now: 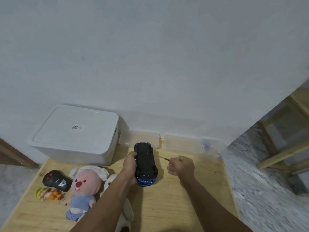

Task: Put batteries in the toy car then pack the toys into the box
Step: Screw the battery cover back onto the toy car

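The car is held upside down by the left hand, whose fingers are curled round its left side, above the middle of the table. A thin screwdriver is gripped in the closed right hand, its tip pointed left toward the car but apart from it. A slip is judged likely if the tip is set askew in the small screw, since the car is steadied by one hand only; a freed screw could roll off the table. The car is seen as blue with a black underside, four black wheels up, its blue bumper at the near end. The box, far left, is closed by its lid. A remote and plush lie at near left.
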A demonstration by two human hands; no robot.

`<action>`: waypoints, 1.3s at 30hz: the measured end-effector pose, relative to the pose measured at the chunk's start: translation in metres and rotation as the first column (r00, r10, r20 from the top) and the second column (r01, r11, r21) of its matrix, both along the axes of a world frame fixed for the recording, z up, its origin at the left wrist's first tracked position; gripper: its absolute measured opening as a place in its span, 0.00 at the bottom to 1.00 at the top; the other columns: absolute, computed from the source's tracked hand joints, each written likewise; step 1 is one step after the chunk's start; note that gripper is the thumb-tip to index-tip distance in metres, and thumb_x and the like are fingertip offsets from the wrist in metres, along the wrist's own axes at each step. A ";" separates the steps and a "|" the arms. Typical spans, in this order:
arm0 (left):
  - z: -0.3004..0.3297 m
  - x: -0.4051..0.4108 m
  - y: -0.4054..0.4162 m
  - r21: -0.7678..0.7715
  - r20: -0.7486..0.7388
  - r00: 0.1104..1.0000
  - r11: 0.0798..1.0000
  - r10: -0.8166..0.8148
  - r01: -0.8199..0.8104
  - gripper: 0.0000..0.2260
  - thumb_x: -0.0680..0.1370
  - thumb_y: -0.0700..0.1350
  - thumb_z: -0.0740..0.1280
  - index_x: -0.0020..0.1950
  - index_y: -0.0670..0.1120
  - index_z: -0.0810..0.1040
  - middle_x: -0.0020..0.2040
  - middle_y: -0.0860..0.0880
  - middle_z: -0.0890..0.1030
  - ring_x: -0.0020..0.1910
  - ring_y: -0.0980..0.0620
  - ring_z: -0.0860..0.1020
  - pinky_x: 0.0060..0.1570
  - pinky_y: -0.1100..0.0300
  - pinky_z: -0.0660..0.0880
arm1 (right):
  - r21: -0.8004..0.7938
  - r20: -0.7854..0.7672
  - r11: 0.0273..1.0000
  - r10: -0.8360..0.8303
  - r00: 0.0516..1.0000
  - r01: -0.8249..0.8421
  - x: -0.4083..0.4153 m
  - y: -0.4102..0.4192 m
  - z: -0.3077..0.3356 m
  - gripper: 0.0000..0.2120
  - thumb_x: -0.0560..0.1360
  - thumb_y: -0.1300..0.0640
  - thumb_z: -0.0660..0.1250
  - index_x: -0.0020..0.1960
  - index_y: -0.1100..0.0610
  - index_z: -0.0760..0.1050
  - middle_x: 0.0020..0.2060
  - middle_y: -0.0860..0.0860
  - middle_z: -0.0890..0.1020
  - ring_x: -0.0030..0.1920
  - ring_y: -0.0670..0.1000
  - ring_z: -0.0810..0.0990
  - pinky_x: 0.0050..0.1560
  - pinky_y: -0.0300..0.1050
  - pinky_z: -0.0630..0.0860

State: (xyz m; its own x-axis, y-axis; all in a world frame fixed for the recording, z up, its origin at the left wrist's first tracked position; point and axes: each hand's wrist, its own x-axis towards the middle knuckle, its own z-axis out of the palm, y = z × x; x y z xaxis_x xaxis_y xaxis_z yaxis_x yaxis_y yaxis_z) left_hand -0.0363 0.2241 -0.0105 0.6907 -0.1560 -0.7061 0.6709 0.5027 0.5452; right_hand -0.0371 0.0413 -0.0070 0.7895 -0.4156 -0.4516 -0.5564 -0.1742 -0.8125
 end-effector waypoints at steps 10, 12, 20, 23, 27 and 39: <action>0.000 -0.005 0.005 -0.087 -0.072 0.990 0.988 0.123 -0.129 0.18 0.80 0.48 0.60 0.67 0.41 0.74 0.58 0.34 0.80 0.51 0.34 0.82 0.43 0.42 0.81 | -0.037 -0.097 0.996 0.081 0.992 -0.084 -0.015 0.007 -0.013 0.05 0.67 0.67 0.74 0.33 0.63 0.80 0.30 0.58 0.84 0.34 0.58 0.84 0.37 0.51 0.84; 0.001 -0.005 0.006 -0.099 -0.062 0.991 0.988 0.116 -0.122 0.17 0.81 0.48 0.61 0.66 0.41 0.73 0.57 0.33 0.80 0.50 0.34 0.82 0.41 0.42 0.81 | -0.058 -0.100 0.993 0.099 0.990 -0.106 -0.015 0.008 -0.014 0.06 0.66 0.68 0.74 0.31 0.63 0.80 0.30 0.58 0.84 0.33 0.57 0.83 0.38 0.53 0.84; -0.001 -0.003 0.005 -0.083 -0.040 0.998 0.995 0.047 -0.050 0.17 0.79 0.50 0.64 0.63 0.40 0.76 0.58 0.34 0.80 0.55 0.34 0.80 0.47 0.41 0.80 | 0.041 0.084 0.994 0.094 0.992 -0.098 -0.009 0.014 -0.006 0.05 0.74 0.68 0.67 0.44 0.60 0.79 0.38 0.56 0.82 0.35 0.52 0.80 0.40 0.51 0.81; -0.003 -0.001 0.003 -0.063 -0.031 0.999 0.997 0.042 -0.044 0.20 0.78 0.52 0.65 0.65 0.41 0.76 0.58 0.36 0.81 0.56 0.35 0.80 0.53 0.42 0.78 | 0.007 0.215 0.989 0.142 0.966 -0.147 0.000 0.017 0.006 0.11 0.77 0.67 0.64 0.42 0.55 0.80 0.39 0.54 0.82 0.36 0.49 0.78 0.41 0.50 0.81; -0.002 0.000 -0.001 -0.063 0.017 1.000 0.998 0.007 -0.006 0.20 0.79 0.53 0.63 0.62 0.40 0.78 0.56 0.36 0.82 0.55 0.36 0.80 0.57 0.44 0.77 | -0.114 0.333 0.973 0.229 0.915 -0.202 0.013 0.020 0.020 0.07 0.75 0.67 0.67 0.45 0.56 0.79 0.38 0.47 0.81 0.38 0.42 0.78 0.43 0.32 0.76; -0.003 0.002 -0.003 -0.052 0.052 0.999 0.999 -0.011 0.014 0.20 0.79 0.53 0.63 0.63 0.41 0.77 0.57 0.35 0.81 0.52 0.36 0.80 0.47 0.47 0.79 | -0.191 0.415 0.965 0.244 0.876 -0.179 0.024 0.019 0.030 0.09 0.71 0.63 0.73 0.52 0.60 0.83 0.36 0.45 0.82 0.35 0.33 0.78 0.40 0.23 0.72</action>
